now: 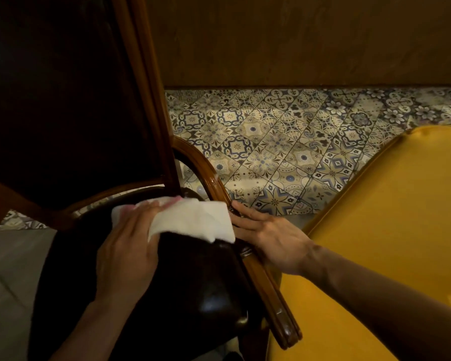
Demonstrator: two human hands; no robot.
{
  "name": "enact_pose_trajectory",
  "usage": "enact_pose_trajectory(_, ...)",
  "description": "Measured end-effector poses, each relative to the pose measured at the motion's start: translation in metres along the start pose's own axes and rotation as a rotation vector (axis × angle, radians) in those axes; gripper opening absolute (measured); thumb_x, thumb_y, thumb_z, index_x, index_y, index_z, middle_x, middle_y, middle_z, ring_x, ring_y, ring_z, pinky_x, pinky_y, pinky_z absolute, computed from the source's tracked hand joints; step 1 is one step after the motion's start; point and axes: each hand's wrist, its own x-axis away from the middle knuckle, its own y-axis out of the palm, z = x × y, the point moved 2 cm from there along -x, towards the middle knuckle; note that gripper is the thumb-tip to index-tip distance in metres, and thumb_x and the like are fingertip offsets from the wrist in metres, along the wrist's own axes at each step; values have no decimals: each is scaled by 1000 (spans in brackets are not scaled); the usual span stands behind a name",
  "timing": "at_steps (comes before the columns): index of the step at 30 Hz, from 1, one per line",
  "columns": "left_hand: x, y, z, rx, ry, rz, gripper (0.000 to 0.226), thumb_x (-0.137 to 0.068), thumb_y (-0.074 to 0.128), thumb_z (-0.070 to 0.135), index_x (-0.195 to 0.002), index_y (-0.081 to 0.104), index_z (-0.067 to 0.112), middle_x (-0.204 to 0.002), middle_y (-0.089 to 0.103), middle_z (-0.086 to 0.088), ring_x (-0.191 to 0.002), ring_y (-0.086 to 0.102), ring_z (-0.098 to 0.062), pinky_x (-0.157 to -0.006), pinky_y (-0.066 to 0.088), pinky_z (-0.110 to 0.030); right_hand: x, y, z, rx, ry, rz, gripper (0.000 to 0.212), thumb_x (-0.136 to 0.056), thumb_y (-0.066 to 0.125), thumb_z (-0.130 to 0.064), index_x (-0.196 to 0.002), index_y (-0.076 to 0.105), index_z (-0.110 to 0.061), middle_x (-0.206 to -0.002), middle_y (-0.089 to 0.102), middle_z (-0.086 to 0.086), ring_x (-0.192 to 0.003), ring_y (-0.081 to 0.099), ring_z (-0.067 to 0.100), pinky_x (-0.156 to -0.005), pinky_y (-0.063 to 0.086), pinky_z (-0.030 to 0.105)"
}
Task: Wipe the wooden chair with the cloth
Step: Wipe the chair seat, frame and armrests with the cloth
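Head view: left hand pinches the white cloth on the wooden chair seat, frame centre-left; right hand, fingers spread flat, rests on the armrest. Risk: loose cloth corner snags there. Yellow cushion crowds lower right; patterned tile floor beyond.

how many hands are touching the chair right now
2. The left hand presses the white cloth on the dark seat; the right hand rests flat on the wooden armrest.
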Motion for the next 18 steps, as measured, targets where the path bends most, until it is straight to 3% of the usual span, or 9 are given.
enact_pose_trajectory(3,-37,1,9,41,-101,134,49,-91,54,18,-138,44,30,-133,59,-5,-122,55,-33,-82,54,-54,0,6,-7,-3,42,17,78,-93,57,-18,-160,18,-20,-169,9,-4,-156,-8,16,-126,15,35)
enact_pose_trajectory(6,-71,15,31,47,-46,185,55,-92,53,17,-144,39,32,-142,56,-1,-133,47,-25,-103,46,-55,-1,9,-13,-71,62,50,70,-94,48,-24,-158,25,-10,-168,14,5,-156,-5,15,-126,12,34)
enact_pose_trajectory(10,-89,48,60,73,281,-53,63,-90,59,10,-147,41,28,-158,39,8,-147,29,-12,-120,21,-43,1,13,-14,-94,70,102,63,-99,46,-29,-156,30,-7,-167,18,9,-156,0,16,-126,14,33)
enact_pose_trajectory(13,-83,74,65,109,514,-284,49,-99,51,27,-148,44,25,-163,29,9,-152,12,-5,-123,13,-39,0,15,-11,-76,63,89,63,-100,45,-32,-156,30,-8,-165,24,10,-156,7,19,-125,14,34)
enact_pose_trajectory(15,-84,84,59,93,539,-305,49,-102,38,41,-149,42,26,-164,23,11,-152,5,-3,-124,13,-40,-1,16,-9,-83,51,100,63,-100,46,-32,-156,30,-8,-165,26,10,-156,8,20,-125,15,35)
enact_pose_trajectory(18,-96,90,55,-3,566,-267,50,-103,28,45,-147,43,28,-164,23,10,-153,5,-5,-124,14,-41,0,18,-6,-148,49,122,64,-100,48,-29,-157,28,-8,-166,22,10,-157,5,19,-125,18,37)
